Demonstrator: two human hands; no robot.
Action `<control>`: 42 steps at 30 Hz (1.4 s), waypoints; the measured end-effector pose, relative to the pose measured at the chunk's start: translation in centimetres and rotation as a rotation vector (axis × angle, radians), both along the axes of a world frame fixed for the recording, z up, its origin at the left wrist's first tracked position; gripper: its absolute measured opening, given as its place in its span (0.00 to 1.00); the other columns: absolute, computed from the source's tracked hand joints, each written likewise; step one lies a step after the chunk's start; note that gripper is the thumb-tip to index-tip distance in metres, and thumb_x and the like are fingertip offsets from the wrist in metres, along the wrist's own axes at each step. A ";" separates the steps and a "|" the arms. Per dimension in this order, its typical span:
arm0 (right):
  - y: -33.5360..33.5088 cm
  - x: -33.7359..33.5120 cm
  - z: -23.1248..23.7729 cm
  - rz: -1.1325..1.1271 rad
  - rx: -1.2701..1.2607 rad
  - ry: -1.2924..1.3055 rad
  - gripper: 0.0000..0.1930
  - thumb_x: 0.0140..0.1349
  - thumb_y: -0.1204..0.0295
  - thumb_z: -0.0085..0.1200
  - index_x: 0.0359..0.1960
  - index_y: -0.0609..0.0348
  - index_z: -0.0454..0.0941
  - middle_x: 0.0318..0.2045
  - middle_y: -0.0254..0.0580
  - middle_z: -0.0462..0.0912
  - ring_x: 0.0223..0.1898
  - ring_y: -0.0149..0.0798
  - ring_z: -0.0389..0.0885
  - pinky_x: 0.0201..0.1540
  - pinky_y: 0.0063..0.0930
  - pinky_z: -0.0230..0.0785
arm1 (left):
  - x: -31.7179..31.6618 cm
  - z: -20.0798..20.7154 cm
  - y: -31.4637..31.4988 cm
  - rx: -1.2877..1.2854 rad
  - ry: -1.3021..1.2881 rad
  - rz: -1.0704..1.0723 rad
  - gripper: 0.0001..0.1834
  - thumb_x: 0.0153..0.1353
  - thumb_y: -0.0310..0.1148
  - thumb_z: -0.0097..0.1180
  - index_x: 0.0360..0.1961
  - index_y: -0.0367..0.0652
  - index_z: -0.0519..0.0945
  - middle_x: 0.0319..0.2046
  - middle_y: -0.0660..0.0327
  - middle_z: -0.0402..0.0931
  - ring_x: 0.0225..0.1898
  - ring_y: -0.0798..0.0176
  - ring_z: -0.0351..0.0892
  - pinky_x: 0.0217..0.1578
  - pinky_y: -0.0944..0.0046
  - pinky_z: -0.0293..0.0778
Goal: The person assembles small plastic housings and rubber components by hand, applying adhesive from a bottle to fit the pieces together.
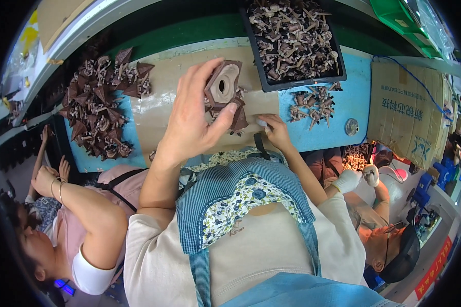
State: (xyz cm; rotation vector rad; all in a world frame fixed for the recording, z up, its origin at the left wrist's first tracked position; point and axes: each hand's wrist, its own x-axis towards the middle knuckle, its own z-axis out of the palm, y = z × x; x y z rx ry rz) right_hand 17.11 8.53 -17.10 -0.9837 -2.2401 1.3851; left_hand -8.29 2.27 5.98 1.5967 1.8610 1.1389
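My left hand [192,110] is raised over the middle of the bench. Its thumb and fingers grip a brown angular figurine base [224,84], whose pale hollow side has a dark round hole in it. Just beyond the thumb shows a brown pointed piece [239,121] with small figure parts; whether it joins the held base or lies behind it, I cannot tell. By the near bench edge, right of that, my right hand [277,134] has its fingers curled together. White material [262,123] shows at a fingertip; anything pinched there is too small to name.
A heap of brown pointed figurines [95,110] covers the bench's left end. At the back stands a black tray [298,84] full of small figure parts, with a loose pile [312,105] before it. A round metal disc [351,127] and a cardboard box [402,110] are rightward. Co-workers sit on both sides.
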 end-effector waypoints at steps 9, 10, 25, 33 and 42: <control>9.2 -5.3 7.9 -0.068 0.392 0.081 0.14 0.42 0.88 0.43 0.32 0.64 0.76 0.36 0.50 0.79 0.40 0.53 0.74 0.44 0.40 0.67 | 0.4 -4.1 2.9 0.423 -0.127 0.201 0.32 0.41 0.22 0.67 0.48 0.38 0.63 0.47 0.49 0.69 0.47 0.51 0.73 0.48 0.59 0.70; 10.8 -6.7 7.5 -0.045 0.403 0.029 0.16 0.42 0.88 0.44 0.34 0.64 0.75 0.38 0.49 0.78 0.41 0.53 0.74 0.45 0.41 0.67 | 0.5 -4.5 3.4 0.479 -0.118 0.208 0.32 0.41 0.22 0.67 0.47 0.39 0.63 0.46 0.49 0.69 0.47 0.51 0.74 0.49 0.56 0.70; 16.9 -11.8 5.1 0.064 0.377 -0.105 0.17 0.45 0.85 0.54 0.40 0.60 0.75 0.39 0.44 0.77 0.38 0.45 0.78 0.40 0.35 0.73 | -0.3 -3.5 5.9 0.880 0.030 0.281 0.38 0.39 0.20 0.70 0.45 0.46 0.54 0.46 0.51 0.63 0.47 0.52 0.74 0.50 0.51 0.70; 8.6 -7.7 16.7 -0.282 -0.861 0.918 0.17 0.58 0.80 0.52 0.50 0.58 0.68 0.36 0.37 0.77 0.39 0.35 0.79 0.42 0.34 0.75 | 2.6 -1.8 3.2 0.283 -1.304 0.124 0.31 0.45 0.19 0.64 0.50 0.36 0.63 0.44 0.60 0.69 0.47 0.68 0.71 0.45 0.67 0.71; 4.0 -8.1 21.4 -0.258 -0.838 1.071 0.25 0.57 0.75 0.56 0.56 0.56 0.62 0.43 0.34 0.73 0.45 0.35 0.77 0.53 0.30 0.69 | 5.1 -1.1 3.3 0.295 -0.793 0.263 0.28 0.42 0.24 0.71 0.43 0.38 0.68 0.37 0.62 0.73 0.39 0.70 0.74 0.42 0.70 0.72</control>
